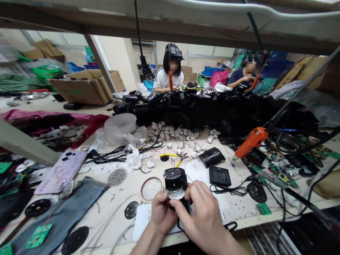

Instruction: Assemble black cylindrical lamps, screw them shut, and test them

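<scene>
Between my hands, just above the front edge of the table, is a black cylindrical housing (175, 179) with a honeycomb top and a clear-white plastic piece below it. My left hand (160, 212) grips its lower left side, where a bit of red shows. On the right side, my right hand (203, 209) has its fingers curled round it, thumb pointing toward the middle. My fingers hide much of the lower part. A roll of tape (141, 193) lies just left of the housing. Beyond it are yellow-handled pliers (170, 155), and a square black part (220, 176) sits to the right.
An orange electric screwdriver (251, 141) hangs at the right near a pile of green circuit boards (289, 159). White motor parts (172, 134) lie behind the pliers. A purple phone (62, 171) and grey cloth (63, 209) are left. Two people sit across the table, beyond black parts (191, 109).
</scene>
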Motion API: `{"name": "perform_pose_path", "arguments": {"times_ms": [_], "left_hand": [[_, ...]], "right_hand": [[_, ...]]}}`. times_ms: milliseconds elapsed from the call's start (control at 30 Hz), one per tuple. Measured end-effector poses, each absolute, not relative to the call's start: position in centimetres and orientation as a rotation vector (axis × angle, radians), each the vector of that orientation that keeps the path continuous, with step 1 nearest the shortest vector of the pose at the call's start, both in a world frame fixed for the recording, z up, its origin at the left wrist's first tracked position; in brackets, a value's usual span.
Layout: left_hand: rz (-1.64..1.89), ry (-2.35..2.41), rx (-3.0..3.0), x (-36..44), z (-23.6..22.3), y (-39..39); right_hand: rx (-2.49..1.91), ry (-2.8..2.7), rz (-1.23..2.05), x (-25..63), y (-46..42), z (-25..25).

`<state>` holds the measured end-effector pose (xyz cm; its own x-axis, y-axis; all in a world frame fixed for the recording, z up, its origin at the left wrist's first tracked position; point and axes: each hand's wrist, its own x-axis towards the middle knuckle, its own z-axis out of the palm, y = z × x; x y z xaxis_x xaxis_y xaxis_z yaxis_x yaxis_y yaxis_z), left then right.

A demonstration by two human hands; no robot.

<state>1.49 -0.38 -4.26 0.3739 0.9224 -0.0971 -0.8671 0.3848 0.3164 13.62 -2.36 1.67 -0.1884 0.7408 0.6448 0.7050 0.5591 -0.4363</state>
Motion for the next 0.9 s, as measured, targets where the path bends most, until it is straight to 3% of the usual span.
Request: {"name": "perform_pose_path", "arguments": {"times_ms": [600, 900], "left_hand": [[1.288, 0.659, 0.277, 1.6, -2.5, -0.6], [0.875, 1.058, 0.211, 2.0, 0.5, -0.9]], "right_hand": [[-1.225, -1.854, 0.258, 14.5, -1.8, 1.0], [-1.616, -1.781, 0.796, 15.9, 0.3, 0.6]]}}
